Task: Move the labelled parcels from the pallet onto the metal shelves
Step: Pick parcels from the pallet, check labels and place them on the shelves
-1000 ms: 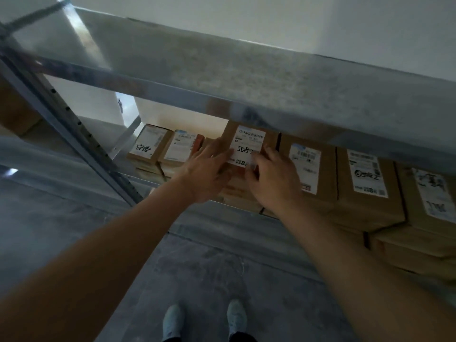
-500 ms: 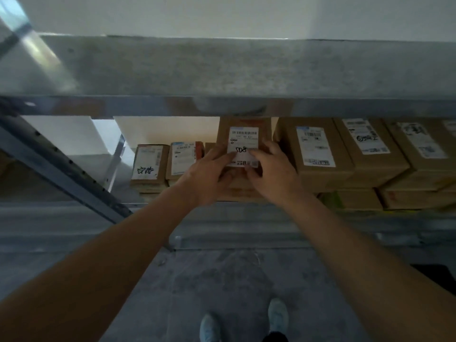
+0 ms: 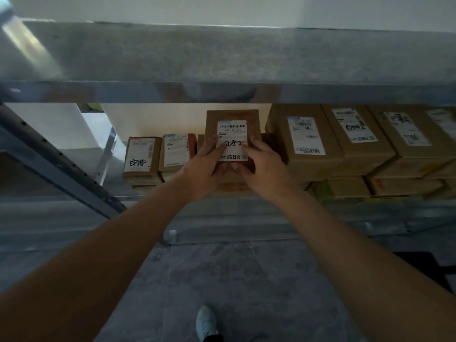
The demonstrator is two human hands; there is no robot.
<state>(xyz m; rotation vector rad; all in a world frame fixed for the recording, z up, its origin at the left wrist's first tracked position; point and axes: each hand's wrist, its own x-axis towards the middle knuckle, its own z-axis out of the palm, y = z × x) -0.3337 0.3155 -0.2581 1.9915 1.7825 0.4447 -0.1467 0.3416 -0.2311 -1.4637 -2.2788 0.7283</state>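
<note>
A small brown cardboard parcel (image 3: 232, 122) with a white label marked "SD8" lies on other parcels on the lower metal shelf (image 3: 187, 213). My left hand (image 3: 204, 166) holds its near left corner, fingers lying on the label's left edge. My right hand (image 3: 261, 164) holds the near right corner, fingers on the label's right edge. The parcel's near edge is hidden by both hands. The pallet is out of view.
The upper shelf board (image 3: 222, 58) overhangs the parcels. Two small labelled parcels (image 3: 142, 157) sit to the left, larger stacked boxes (image 3: 306, 139) to the right. A slanted shelf upright (image 3: 61, 169) stands at left. Grey floor and my shoe (image 3: 206, 322) are below.
The view has levelled out and drawn closer to the shelf. The parcel has slid a little deeper onto the stack, with both hands still on its near corners.
</note>
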